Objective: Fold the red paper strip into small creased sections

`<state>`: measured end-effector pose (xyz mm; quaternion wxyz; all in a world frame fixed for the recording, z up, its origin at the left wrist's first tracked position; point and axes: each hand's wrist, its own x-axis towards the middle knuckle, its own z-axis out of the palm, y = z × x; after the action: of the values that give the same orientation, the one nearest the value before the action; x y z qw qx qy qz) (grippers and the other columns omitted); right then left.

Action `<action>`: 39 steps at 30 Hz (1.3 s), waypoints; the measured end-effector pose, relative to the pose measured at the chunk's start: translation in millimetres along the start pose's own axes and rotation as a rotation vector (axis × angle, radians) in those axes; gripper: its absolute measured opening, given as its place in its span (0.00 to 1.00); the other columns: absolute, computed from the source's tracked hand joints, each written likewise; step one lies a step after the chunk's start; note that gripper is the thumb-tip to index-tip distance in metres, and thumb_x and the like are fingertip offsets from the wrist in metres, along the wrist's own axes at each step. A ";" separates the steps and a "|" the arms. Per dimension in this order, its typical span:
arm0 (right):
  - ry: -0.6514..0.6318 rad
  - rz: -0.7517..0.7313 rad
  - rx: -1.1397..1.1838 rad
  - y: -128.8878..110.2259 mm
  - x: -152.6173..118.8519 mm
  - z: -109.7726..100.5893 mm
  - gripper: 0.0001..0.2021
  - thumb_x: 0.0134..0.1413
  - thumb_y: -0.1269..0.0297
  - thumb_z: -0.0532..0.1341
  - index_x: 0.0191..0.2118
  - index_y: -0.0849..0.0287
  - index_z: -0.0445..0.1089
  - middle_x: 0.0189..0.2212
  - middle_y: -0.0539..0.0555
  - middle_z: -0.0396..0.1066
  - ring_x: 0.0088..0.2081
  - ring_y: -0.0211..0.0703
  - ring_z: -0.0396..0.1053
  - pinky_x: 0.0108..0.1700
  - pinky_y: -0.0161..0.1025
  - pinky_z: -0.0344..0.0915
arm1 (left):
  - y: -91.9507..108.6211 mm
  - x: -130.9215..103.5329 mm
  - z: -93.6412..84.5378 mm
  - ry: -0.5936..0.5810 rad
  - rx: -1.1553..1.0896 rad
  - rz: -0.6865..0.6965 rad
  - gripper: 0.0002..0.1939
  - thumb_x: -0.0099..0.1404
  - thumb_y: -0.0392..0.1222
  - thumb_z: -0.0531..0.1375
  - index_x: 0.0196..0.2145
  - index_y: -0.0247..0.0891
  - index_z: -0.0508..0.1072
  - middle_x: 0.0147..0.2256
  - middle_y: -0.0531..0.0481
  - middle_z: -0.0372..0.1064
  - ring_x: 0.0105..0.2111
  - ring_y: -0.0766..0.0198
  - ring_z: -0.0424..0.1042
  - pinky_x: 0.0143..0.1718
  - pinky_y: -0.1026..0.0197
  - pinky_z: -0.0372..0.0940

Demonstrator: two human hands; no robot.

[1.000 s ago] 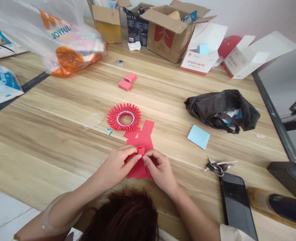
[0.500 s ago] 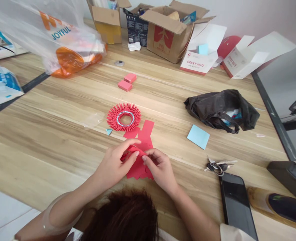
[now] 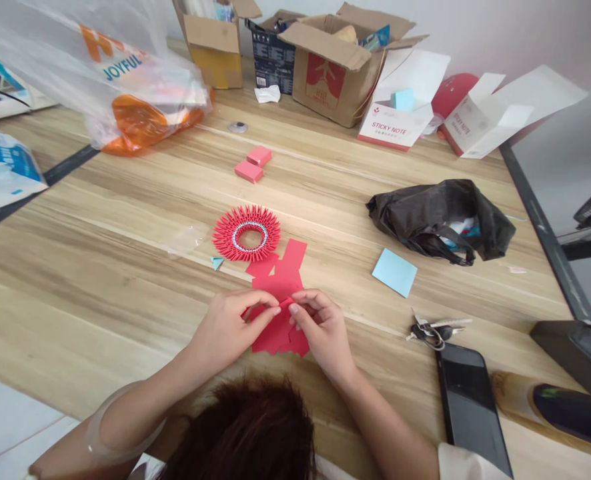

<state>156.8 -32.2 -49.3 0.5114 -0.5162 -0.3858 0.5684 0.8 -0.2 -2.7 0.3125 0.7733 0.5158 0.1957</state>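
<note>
Between my two hands is a small folded piece of red paper [image 3: 286,303], pinched at its ends. My left hand [image 3: 233,323] is closed on its left end with thumb and forefinger; my right hand [image 3: 323,330] pinches the right end. Beneath them lies a spread of loose red paper sheets [image 3: 275,340], partly covered by the fingers. Just beyond sits a ring of red folded paper pieces [image 3: 220,233] with a blue-and-white inner band. A small blue folded triangle [image 3: 216,263] rests at the ring's near left edge.
Two pink-red paper blocks [image 3: 249,171] lie farther back. To the right are a blue paper pad [image 3: 394,273], a black plastic bag [image 3: 410,217], keys [image 3: 430,331] and a phone [image 3: 470,400]. Cardboard boxes [image 3: 325,80] and sticky-note boxes [image 3: 388,127] line the back; a plastic bag [image 3: 140,120] stands back left.
The red paper in my fingers has gone from a wider, partly opened sheet to a narrow folded strip. My left forefinger has come down and both hands pinch closer together.
</note>
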 end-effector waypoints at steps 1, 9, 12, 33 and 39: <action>0.001 0.008 0.003 0.0 0.0 0.0 0.08 0.48 0.61 0.62 0.34 0.59 0.67 0.27 0.51 0.70 0.25 0.35 0.66 0.28 0.33 0.65 | 0.1 -0.2 0.1 0.028 0.004 -0.005 0.08 0.60 0.41 0.56 0.31 0.39 0.75 0.23 0.55 0.71 0.24 0.68 0.67 0.29 0.66 0.62; -0.016 0.048 -0.062 -2.2 -0.2 0.1 0.07 0.47 0.61 0.62 0.30 0.60 0.73 0.19 0.49 0.69 0.20 0.35 0.64 0.24 0.33 0.63 | -0.8 -1.7 3.9 0.078 -0.015 -0.003 0.07 0.59 0.40 0.57 0.31 0.39 0.75 0.24 0.55 0.71 0.23 0.69 0.66 0.29 0.67 0.62; -0.015 0.050 -0.051 -2.1 -0.5 -0.1 0.07 0.48 0.62 0.62 0.30 0.60 0.73 0.19 0.49 0.69 0.20 0.35 0.64 0.24 0.33 0.62 | -0.8 -1.7 4.8 0.075 -0.041 0.004 0.06 0.59 0.39 0.58 0.31 0.39 0.76 0.25 0.54 0.73 0.24 0.68 0.68 0.30 0.67 0.63; -0.038 0.011 -0.077 0.1 -0.2 -2.8 0.09 0.52 0.61 0.60 0.28 0.61 0.72 0.18 0.48 0.67 0.21 0.33 0.61 0.25 0.31 0.59 | -0.4 -0.5 5.9 0.064 -0.169 -0.001 0.08 0.58 0.38 0.60 0.35 0.37 0.78 0.34 0.50 0.76 0.31 0.65 0.74 0.35 0.66 0.67; -0.038 0.007 -0.077 1.8 -0.2 -3.6 0.09 0.52 0.61 0.60 0.29 0.61 0.73 0.18 0.48 0.67 0.21 0.33 0.62 0.25 0.31 0.59 | -1.9 -0.5 5.8 0.042 -0.189 -0.016 0.08 0.58 0.38 0.60 0.35 0.37 0.78 0.35 0.50 0.76 0.32 0.65 0.74 0.34 0.66 0.66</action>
<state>160.0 -33.0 -51.6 0.4816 -0.5260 -0.4152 0.5648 2.9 -1.8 -8.1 0.3749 0.7320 0.5075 0.2570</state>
